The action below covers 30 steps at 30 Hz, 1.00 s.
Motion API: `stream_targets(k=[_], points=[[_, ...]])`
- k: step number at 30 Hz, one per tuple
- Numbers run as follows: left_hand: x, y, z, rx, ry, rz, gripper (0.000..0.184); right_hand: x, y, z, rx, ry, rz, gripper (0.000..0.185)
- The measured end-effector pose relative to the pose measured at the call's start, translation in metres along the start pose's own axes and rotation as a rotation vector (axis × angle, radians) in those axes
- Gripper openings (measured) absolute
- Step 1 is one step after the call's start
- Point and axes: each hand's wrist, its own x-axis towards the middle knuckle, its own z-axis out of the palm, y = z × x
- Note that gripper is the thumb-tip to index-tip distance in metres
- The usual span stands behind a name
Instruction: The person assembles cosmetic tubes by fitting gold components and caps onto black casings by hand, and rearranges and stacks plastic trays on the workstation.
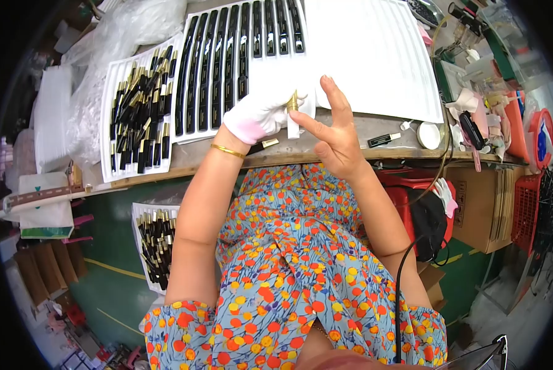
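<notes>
My left hand (256, 117), in a white glove with a pink patch, is closed around a small tube with a gold cap (293, 103) and a whitish lower part. My bare right hand (337, 135) is beside it, fingers spread, the index fingertip near the tube. Under the gloved hand, a black and gold tube (263, 145) lies at the bench edge. A white tray (273, 69) behind the hands holds rows of black tubes. Left of it, loose black and gold tubes (142, 117) are heaped on another white tray (107, 154).
A blank white tray (375, 55) lies at the back right. Right of my hands are a black tube (384, 140), a round white dish (429, 135) and a cable. Below the bench are another tray of tubes (157, 246), a red stool and a cardboard box (481, 206).
</notes>
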Motion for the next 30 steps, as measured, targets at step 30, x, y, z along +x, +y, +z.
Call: stream_targets(k=[30], points=[[0.009, -0.038, 0.011, -0.228, 0.222, 0.079, 0.029, 0.0, -0.018, -0.002, 0.269, 0.11, 0.291, 0.081]])
